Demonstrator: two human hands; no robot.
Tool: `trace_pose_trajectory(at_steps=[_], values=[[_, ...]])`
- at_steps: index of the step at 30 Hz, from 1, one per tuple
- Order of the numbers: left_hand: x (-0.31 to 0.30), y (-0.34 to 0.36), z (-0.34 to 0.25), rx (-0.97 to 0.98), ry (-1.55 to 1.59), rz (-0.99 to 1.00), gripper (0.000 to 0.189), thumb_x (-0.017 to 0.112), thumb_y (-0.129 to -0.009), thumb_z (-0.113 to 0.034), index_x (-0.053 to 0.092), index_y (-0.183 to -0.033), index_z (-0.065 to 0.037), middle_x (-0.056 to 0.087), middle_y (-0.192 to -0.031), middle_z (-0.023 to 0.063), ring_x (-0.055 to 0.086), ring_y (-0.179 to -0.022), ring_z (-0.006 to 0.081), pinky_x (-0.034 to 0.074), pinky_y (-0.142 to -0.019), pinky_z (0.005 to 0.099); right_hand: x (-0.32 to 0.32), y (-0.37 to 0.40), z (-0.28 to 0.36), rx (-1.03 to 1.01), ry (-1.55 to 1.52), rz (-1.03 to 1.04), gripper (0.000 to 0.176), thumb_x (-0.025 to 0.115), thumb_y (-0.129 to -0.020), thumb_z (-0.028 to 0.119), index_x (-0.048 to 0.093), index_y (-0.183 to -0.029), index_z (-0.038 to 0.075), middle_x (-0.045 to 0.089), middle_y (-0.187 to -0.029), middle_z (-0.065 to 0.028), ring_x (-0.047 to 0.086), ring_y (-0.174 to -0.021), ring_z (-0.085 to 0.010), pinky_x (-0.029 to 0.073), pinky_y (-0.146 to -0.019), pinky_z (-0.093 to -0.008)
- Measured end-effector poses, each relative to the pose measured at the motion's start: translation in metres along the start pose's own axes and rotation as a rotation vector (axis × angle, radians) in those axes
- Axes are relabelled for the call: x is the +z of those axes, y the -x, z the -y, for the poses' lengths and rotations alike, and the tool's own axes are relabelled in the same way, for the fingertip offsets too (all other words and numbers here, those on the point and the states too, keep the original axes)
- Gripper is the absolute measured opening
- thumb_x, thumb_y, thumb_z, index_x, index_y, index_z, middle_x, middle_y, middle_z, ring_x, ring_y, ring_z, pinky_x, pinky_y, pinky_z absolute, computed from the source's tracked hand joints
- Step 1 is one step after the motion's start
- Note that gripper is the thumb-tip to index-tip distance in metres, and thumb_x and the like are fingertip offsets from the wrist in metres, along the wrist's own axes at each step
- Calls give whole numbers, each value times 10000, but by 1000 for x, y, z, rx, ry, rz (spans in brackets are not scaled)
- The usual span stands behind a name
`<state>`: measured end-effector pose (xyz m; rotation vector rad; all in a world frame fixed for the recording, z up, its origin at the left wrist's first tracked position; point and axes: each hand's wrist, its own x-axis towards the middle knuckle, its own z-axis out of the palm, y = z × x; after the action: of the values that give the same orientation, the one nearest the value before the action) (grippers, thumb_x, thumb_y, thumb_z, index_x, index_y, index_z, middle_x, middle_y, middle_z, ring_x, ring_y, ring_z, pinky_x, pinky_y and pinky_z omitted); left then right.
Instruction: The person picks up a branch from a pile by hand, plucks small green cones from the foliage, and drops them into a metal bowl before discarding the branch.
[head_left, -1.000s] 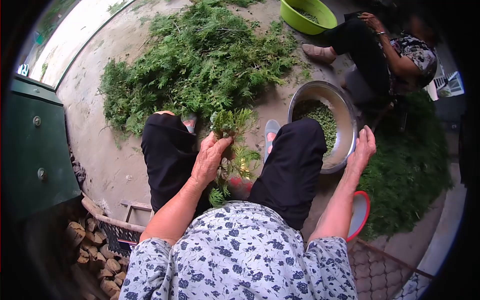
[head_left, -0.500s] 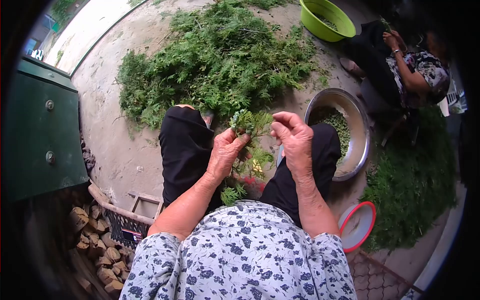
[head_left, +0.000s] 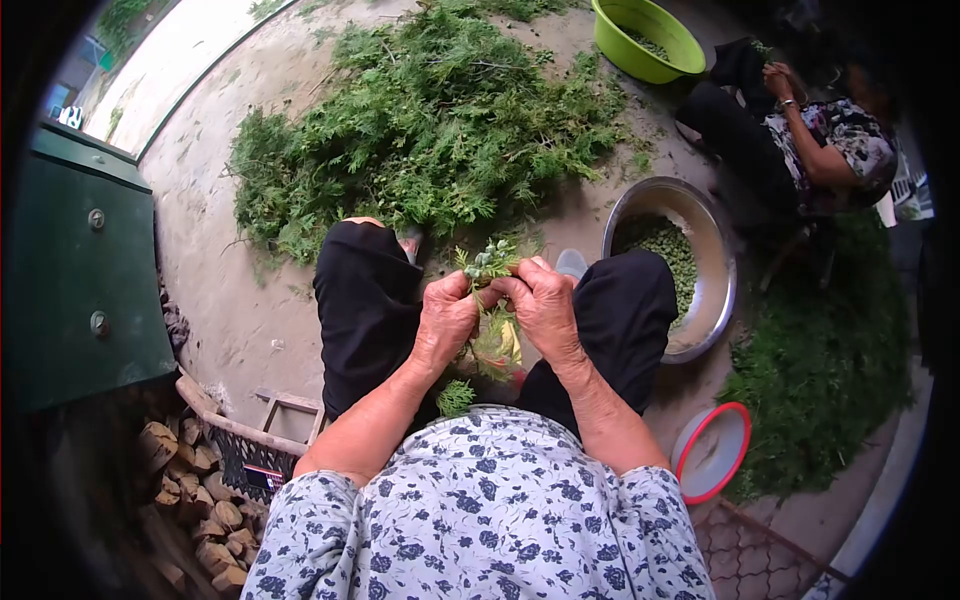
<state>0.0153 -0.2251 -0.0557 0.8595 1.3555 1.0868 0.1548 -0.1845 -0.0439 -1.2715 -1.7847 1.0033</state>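
Between my knees, my left hand (head_left: pixel 447 318) is closed around a green conifer sprig (head_left: pixel 490 260) with a cluster of pale green cones at its top. My right hand (head_left: pixel 545 308) meets it from the other side, thumb and fingers pinched at the sprig just under the cones. The fingertips of both hands nearly touch, and exactly what the right one pinches is partly hidden. Leafy strands hang below the hands. Beside my right knee stands a steel basin (head_left: pixel 716 290) holding many small green cones.
A big heap of conifer branches (head_left: pixel 430 130) lies ahead. A lime-green basin (head_left: pixel 650 62) stands beyond. Another person (head_left: pixel 820 150) sits at right, near more greenery (head_left: pixel 820 370). A red-rimmed bowl (head_left: pixel 712 455), a dark green box (head_left: pixel 90 270) and split firewood (head_left: pixel 205 500) flank me.
My right hand has moved left and inward, from the sprig's right edge to close beside my left hand. The sprig's cone cluster sits slightly lower and faces up more.
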Motion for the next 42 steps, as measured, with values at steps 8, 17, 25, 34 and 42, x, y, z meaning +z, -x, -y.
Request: trace_pose_trajectory(at_steps=[8, 17, 25, 34, 42], values=[[-5, 4, -24, -168, 292, 93, 150, 676, -737, -119, 596, -831, -33, 593, -695, 16, 520, -585, 73, 394, -499, 202, -18, -1, -8, 577, -918, 263, 144, 612, -842, 148, 583, -807, 11, 517, -634, 3, 495, -518, -52, 399, -407, -198], [-9, 9, -35, -196, 361, 94, 159, 618, -746, -133, 587, -849, -17, 558, -643, 29, 513, -554, 92, 356, -437, 209, -40, -13, -17, 480, -1348, 163, 160, 592, -843, 131, 529, -967, 53, 563, -899, -46, 561, -759, -124, 470, -603, -255], [-10, 9, -27, -223, 416, 115, 195, 615, -726, -140, 582, -863, -6, 538, -630, 26, 480, -505, 103, 336, -446, 215, -20, -6, -6, 548, -1229, 306, 367, 506, -836, -19, 444, -1197, -16, 535, -1022, -75, 570, -858, -138, 474, -687, -245], [-7, -3, -12, 70, 550, -116, 402, 677, -731, -58, 505, -1092, -15, 588, -898, 53, 573, -804, 124, 467, -629, 241, -22, -5, -7, 471, -952, 280, 518, 534, -854, 39, 312, -1318, -25, 541, -968, -80, 567, -728, -102, 447, -528, -179], [2, -1, -16, 30, 444, 14, 517, 658, -703, 50, 433, -1167, 11, 599, -950, 99, 578, -910, 165, 461, -810, 290, 4, 3, -19, 23, -153, 184, 656, 590, -753, 36, 283, -1330, -20, 606, -855, -181, 610, -760, -198, 470, -707, -303]])
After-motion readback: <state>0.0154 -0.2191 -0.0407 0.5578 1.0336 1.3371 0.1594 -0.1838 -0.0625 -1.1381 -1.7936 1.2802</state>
